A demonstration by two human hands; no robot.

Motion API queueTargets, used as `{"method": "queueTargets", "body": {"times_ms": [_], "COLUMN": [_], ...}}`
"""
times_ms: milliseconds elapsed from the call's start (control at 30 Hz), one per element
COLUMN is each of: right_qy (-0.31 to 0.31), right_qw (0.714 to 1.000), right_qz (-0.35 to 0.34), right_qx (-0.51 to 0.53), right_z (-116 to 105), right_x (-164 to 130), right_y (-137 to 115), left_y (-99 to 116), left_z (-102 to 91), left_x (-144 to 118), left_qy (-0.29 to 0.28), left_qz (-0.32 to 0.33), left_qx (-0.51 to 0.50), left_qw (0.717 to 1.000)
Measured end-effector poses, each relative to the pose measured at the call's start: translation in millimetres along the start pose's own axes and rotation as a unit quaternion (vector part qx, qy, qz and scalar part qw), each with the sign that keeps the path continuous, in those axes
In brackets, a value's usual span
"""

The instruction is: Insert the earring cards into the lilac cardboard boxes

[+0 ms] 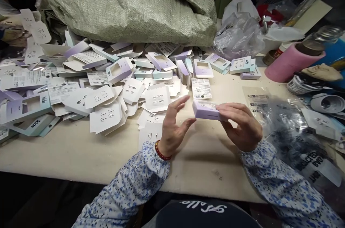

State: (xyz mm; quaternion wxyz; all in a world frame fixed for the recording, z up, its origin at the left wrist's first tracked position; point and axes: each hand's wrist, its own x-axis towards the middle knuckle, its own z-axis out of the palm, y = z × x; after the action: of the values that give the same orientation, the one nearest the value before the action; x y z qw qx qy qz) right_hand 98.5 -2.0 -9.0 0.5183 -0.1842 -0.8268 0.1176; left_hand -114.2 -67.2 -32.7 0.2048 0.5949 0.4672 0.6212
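Observation:
My right hand point(239, 124) pinches a small lilac cardboard box point(205, 109) by its right end and holds it just above the table point(88, 152). My left hand point(174, 127) hovers beside the box's left end, fingers spread, not touching it. A red bead bracelet sits on my left wrist. Both sleeves are blue-flowered white fabric. A printed card point(201, 88) lies flat just beyond the box.
Several white cards and flattened lilac and teal "kids" boxes point(118, 70) cover the table's left and back. A large woven sack point(126, 5) lies behind them. Clear plastic bags point(293, 138) lie at right, with a pink roll point(291, 62) and clutter beyond.

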Motion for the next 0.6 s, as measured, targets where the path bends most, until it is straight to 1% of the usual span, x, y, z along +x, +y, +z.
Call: {"method": "queueTargets", "body": {"times_ms": [33, 67, 100, 133, 167, 200, 233, 267, 300, 333, 367, 400, 433, 467, 500, 533, 567, 600], "right_qy": [-0.001, -0.016, -0.045, -0.081, -0.112, -0.125, -0.118, -0.093, -0.063, -0.044, -0.045, -0.066, -0.094, -0.117, -0.129, -0.128, -0.122, -0.118], "right_qw": [0.999, 0.997, 0.995, 0.992, 0.989, 0.989, 0.992, 0.996, 0.996, 0.987, 0.967, 0.934, 0.89, 0.842, 0.799, 0.767, 0.749, 0.741], "right_qz": [-0.024, -0.046, -0.063, -0.078, -0.085, -0.08, -0.053, -0.002, 0.068, 0.151, 0.236, 0.317, 0.385, 0.436, 0.473, 0.499, 0.515, 0.523], "right_qx": [-0.034, -0.058, -0.064, -0.055, -0.038, -0.021, -0.009, -0.003, 0.008, 0.035, 0.084, 0.15, 0.225, 0.295, 0.349, 0.382, 0.399, 0.405], "right_z": [-2.0, -3.0, -2.6, -0.9, 2.0, 5.8, 10.0, 14.1, 17.8, 20.7, 22.7, 23.9, 24.3, 24.1, 23.5, 22.6, 21.4, 19.9], "right_x": [0.6, 0.5, -0.2, -1.4, -2.7, -3.9, -4.9, -5.6, -6.1, -6.2, -6.1, -5.8, -5.1, -4.3, -3.1, -1.7, -0.1, 1.6], "right_y": [-1.1, -1.0, 0.2, 2.1, 4.2, 6.1, 7.6, 8.3, 8.3, 7.7, 6.8, 5.6, 4.5, 3.7, 3.1, 2.9, 2.9, 3.1], "left_y": [2.3, 4.2, 5.5, 6.3, 6.6, 6.5, 6.2, 5.7, 5.2, 4.7, 4.4, 4.2, 4.1, 4.1, 4.2, 4.3, 4.5, 4.7], "left_z": [-0.5, -0.9, -1.1, -1.1, -0.8, -0.4, 0.3, 1.0, 1.7, 2.5, 3.2, 3.8, 4.2, 4.5, 4.7, 4.7, 4.6, 4.4], "left_x": [0.5, 1.0, 1.6, 2.2, 2.7, 3.2, 3.4, 3.5, 3.3, 3.0, 2.6, 2.1, 1.7, 1.4, 1.2, 1.0, 0.8, 0.5], "left_qy": [-0.005, -0.036, -0.077, -0.116, -0.137, -0.135, -0.114, -0.086, -0.062, -0.049, -0.043, -0.042, -0.044, -0.047, -0.05, -0.052, -0.052, -0.053], "left_qz": [-0.058, -0.128, -0.199, -0.263, -0.309, -0.334, -0.344, -0.343, -0.336, -0.331, -0.33, -0.335, -0.343, -0.355, -0.366, -0.376, -0.382, -0.384], "left_qx": [-0.051, -0.111, -0.168, -0.212, -0.242, -0.258, -0.263, -0.262, -0.259, -0.259, -0.263, -0.27, -0.28, -0.292, -0.303, -0.313, -0.319, -0.323], "left_qw": [0.997, 0.985, 0.962, 0.934, 0.91, 0.896, 0.894, 0.898, 0.903, 0.906, 0.906, 0.902, 0.895, 0.887, 0.878, 0.871, 0.866, 0.863]}}
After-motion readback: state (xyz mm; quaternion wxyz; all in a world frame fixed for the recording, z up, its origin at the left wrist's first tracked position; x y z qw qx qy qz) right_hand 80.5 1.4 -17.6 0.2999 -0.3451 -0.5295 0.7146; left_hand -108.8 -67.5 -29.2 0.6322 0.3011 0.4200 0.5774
